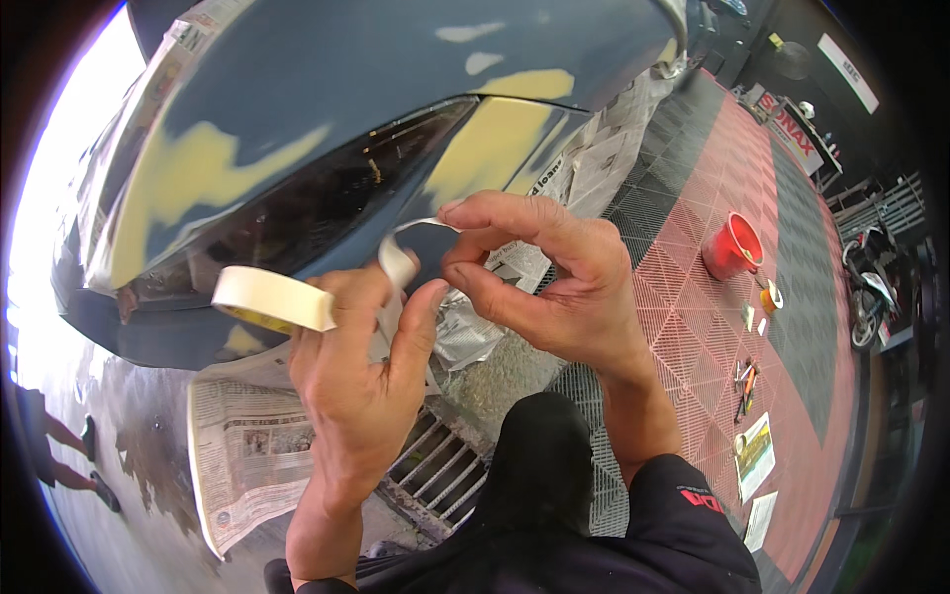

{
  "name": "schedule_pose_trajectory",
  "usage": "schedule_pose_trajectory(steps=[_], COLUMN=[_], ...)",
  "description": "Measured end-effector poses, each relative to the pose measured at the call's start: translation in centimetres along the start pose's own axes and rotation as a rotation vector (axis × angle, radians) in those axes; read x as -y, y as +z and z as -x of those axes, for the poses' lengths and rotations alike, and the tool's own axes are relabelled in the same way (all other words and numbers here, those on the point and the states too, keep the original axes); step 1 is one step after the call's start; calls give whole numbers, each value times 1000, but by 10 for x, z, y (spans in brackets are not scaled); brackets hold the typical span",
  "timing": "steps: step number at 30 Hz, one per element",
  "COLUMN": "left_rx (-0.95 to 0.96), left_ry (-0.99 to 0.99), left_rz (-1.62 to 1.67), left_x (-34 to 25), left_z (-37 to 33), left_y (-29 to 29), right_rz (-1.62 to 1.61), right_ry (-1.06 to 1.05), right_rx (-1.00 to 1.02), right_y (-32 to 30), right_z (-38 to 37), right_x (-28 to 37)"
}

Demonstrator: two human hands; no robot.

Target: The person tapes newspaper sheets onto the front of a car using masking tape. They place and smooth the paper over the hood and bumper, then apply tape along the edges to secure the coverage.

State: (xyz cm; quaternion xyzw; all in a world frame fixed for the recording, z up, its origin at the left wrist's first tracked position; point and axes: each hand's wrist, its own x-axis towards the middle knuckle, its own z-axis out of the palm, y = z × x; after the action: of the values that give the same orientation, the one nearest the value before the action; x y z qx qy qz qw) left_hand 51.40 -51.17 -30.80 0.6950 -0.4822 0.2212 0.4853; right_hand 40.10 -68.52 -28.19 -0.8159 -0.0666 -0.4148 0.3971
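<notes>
My left hand (351,401) is closed around a roll of cream masking tape (269,295), which sticks out to the left of its fingers. From there a loose strip of tape (396,263) curls up and over toward my right hand (569,272). The thumb and index finger of that hand pinch the strip's end. Just beyond both hands is a car's front corner (376,74), grey-blue with yellowish patches. A dark headlight (317,203) is set in it. A newspaper sheet (252,445) hangs below the bodywork, and more newspaper (618,148) covers its right side.
A metal drain grate (437,470) lies below my hands. On the red and grey tiled floor stand a red bucket (730,249), another tape roll (771,297) and hand tools (745,388). A motorcycle (873,287) is parked far right. Another person's legs (67,441) show at left.
</notes>
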Motion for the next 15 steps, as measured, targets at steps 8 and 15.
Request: schedule_pose_trajectory(steps=[8,15], left_rx=[-190,-280], left_ry=[-48,201], left_rz=[-408,-344], left_x=[-17,-19], left_z=[6,-11], left_y=[18,47], right_rz=[-70,-58], right_ry=[-154,-203], right_rx=[9,63], right_y=[-29,-39], right_z=[1,-13], right_x=[-49,-48])
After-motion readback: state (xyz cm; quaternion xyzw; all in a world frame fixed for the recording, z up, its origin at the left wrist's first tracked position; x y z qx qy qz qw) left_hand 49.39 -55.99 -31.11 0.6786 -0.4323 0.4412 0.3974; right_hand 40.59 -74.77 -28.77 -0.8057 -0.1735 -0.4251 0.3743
